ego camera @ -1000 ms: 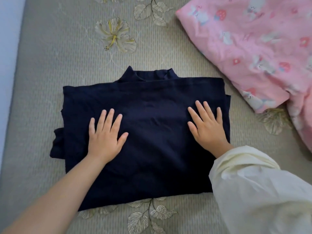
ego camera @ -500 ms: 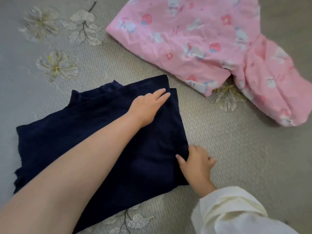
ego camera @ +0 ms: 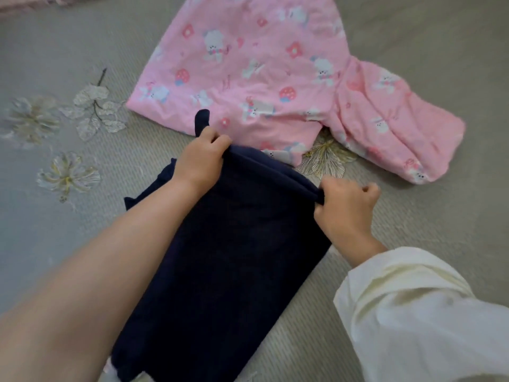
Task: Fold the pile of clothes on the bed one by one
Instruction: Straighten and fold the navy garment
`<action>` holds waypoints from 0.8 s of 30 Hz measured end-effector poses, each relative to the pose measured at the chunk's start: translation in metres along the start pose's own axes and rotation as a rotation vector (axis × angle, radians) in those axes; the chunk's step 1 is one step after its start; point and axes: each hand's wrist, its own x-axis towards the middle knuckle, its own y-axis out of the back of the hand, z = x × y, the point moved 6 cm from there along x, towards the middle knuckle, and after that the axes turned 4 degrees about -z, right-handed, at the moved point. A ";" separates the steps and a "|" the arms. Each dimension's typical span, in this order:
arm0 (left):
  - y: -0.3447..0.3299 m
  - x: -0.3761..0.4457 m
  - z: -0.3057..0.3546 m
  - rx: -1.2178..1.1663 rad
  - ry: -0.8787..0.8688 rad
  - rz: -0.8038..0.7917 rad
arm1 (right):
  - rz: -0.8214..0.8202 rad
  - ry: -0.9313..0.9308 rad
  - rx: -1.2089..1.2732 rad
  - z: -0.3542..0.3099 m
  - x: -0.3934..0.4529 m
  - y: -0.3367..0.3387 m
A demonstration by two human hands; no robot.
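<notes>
Dark blue top [ego camera: 231, 244] on the grey flowered bed [ego camera: 68, 64], far edge lifted up, one corner poking up past the left hand. Left hand [ego camera: 202, 158] gripping the far edge with curled fingers; right hand [ego camera: 345, 208] pinching the same edge at the right corner, cream sleeve [ego camera: 413, 312] pushed up. Pink bunny-print clothes [ego camera: 261, 64] just behind, touching the blue top.

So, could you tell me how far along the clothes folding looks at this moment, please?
Partly done: the navy garment is already a narrowed rectangle. In hand: the left hand and right hand both grip its far edge, lifted off the bed, apparently for another fold. Left: the pink printed garment lies spread and unfolded beyond it.
</notes>
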 end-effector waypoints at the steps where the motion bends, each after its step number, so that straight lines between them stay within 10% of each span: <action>1: 0.015 -0.008 0.000 -0.018 -0.018 0.077 | 0.062 0.011 0.008 -0.005 0.002 0.012; 5: 0.050 -0.063 -0.020 -0.080 -0.001 0.171 | 0.226 0.195 0.054 -0.059 -0.037 0.047; 15: 0.038 -0.238 -0.088 -0.022 -0.102 0.051 | -0.119 0.455 -0.024 -0.174 -0.219 -0.030; 24: -0.024 -0.323 -0.150 0.256 0.337 -0.544 | -0.427 0.259 -0.186 -0.194 -0.273 -0.105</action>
